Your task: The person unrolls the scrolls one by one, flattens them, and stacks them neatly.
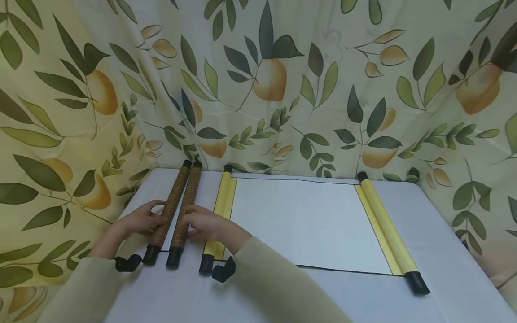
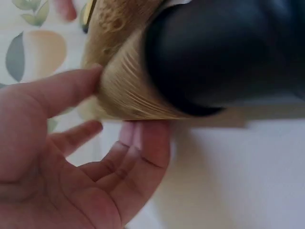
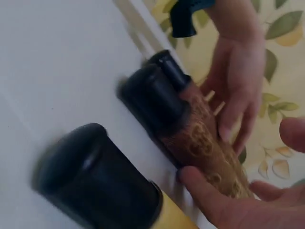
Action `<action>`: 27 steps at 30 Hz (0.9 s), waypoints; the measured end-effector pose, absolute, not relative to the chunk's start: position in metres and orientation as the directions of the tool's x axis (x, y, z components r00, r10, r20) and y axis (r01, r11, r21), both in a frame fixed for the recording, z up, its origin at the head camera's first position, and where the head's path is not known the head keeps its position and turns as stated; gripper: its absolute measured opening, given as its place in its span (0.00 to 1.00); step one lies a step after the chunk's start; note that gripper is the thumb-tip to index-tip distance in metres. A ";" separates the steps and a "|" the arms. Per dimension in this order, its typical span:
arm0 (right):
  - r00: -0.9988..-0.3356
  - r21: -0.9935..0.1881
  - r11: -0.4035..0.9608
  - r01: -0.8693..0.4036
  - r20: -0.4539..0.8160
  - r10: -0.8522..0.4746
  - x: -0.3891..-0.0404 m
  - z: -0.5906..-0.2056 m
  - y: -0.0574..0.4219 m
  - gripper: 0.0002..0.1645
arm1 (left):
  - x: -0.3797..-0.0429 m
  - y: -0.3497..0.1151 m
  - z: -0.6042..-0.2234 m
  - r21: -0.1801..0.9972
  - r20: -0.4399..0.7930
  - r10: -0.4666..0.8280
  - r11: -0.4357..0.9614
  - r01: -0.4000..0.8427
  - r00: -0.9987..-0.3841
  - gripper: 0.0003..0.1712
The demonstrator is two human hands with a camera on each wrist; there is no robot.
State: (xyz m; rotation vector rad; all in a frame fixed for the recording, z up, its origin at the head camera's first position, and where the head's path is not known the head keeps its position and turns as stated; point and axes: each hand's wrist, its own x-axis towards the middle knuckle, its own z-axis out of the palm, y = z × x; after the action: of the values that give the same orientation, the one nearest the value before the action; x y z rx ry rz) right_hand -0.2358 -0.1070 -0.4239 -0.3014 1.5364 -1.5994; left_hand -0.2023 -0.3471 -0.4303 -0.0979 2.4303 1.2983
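Note:
A brown patterned scroll, wound on two rollers with black end caps, lies lengthwise at the left of the table. My left hand (image 1: 141,220) holds its left roller (image 1: 173,200) from the outer side; in the left wrist view the thumb and fingers (image 2: 147,152) lie on either side of the brown roll (image 2: 126,86). With my right hand (image 1: 208,224) I grip the right roller (image 1: 179,240) near its front end. Its thumb (image 3: 202,188) shows on one side of the brown roll (image 3: 200,143) in the right wrist view, the other fingers across from it.
Right beside the right hand lies a yellow scroll's left roller (image 1: 222,195). White paper (image 1: 303,220) spreads from it to the yellow right roller (image 1: 387,222). A white cloth covers the table (image 1: 343,296), and a fruit-patterned curtain (image 1: 315,134) hangs behind.

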 end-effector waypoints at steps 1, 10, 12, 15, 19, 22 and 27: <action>-0.588 -0.893 0.137 0.428 -0.391 -0.708 -0.235 -0.424 -0.109 0.46 | -0.205 -0.345 -0.433 0.793 -0.376 0.118 0.555 -0.253 -0.919 0.46; -0.644 -0.895 0.143 0.422 -0.407 -0.648 -0.240 -0.410 -0.104 0.49 | -0.211 -0.328 -0.436 0.896 -0.435 0.328 0.252 -0.366 -0.839 0.29; -0.658 -0.897 0.105 0.428 -0.389 -0.644 -0.240 -0.412 -0.099 0.47 | -0.206 -0.319 -0.432 0.908 -0.416 0.337 0.199 -0.368 -0.845 0.28; -0.702 -0.926 0.072 0.370 -0.329 -0.632 -0.239 -0.417 -0.087 0.48 | -0.197 -0.299 -0.424 0.926 -0.375 0.300 0.160 -0.342 -0.877 0.34; -0.772 -0.974 0.036 0.223 -0.199 -0.604 -0.237 -0.420 -0.067 0.54 | -0.189 -0.268 -0.414 0.952 -0.301 0.219 0.121 -0.280 -0.928 0.43; -0.810 -0.991 0.019 0.132 -0.119 -0.574 -0.234 -0.415 -0.050 0.58 | -0.186 -0.247 -0.404 0.962 -0.260 0.160 0.126 -0.242 -0.952 0.47; -0.841 -1.000 0.017 0.024 -0.030 -0.540 -0.233 -0.404 -0.018 0.59 | -0.188 -0.211 -0.389 0.967 -0.214 0.118 0.169 -0.193 -0.970 0.52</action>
State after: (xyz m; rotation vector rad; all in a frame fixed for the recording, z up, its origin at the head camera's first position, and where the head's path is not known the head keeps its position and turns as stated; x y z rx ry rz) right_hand -0.2326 -0.0183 -0.4037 -0.5265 1.8968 -1.8774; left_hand -0.1882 -0.2112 -0.3890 -0.0721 2.2054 1.8816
